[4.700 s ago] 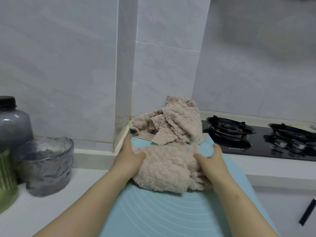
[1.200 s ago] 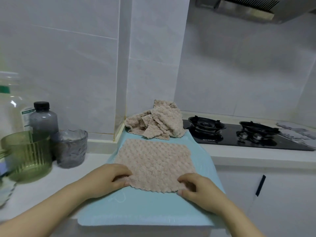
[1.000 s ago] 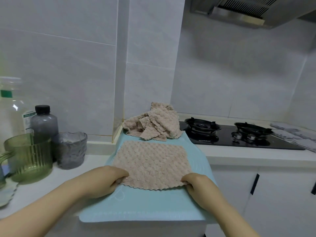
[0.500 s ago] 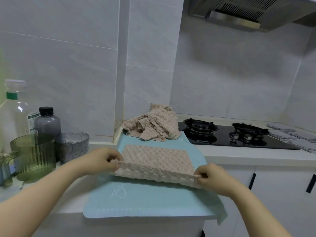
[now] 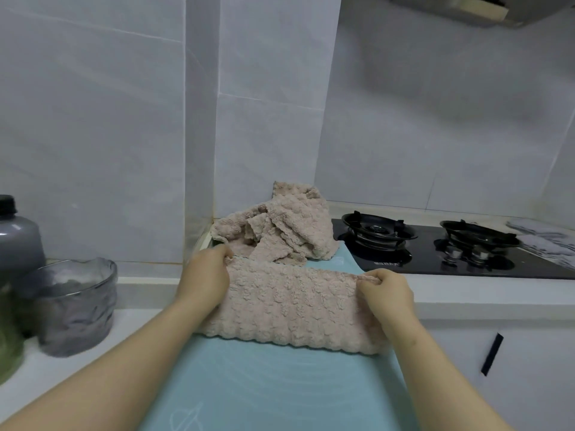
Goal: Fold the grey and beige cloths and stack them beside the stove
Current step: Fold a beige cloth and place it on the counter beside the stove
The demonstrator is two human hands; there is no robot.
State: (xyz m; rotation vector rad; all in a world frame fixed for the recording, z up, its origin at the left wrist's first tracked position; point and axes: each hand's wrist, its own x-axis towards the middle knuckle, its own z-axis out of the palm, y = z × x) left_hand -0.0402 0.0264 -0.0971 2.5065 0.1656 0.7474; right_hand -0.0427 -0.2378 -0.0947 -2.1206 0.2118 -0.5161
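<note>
Pale-blue mat (image 5: 280, 387) fills the lower centre, the black stove (image 5: 435, 259) at right centre. On the mat lies a beige cloth (image 5: 292, 303) doubled over, a crumpled beige heap (image 5: 280, 231) just behind it. Left hand (image 5: 207, 275) and right hand (image 5: 387, 290) each pinch a far corner of the doubled cloth.

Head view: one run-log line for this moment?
step: folding beige cloth | left hand: grips far-left corner | right hand: pinches far-right corner | state: doubled on blue mat | crumpled pile: behind it, beside stove
</note>
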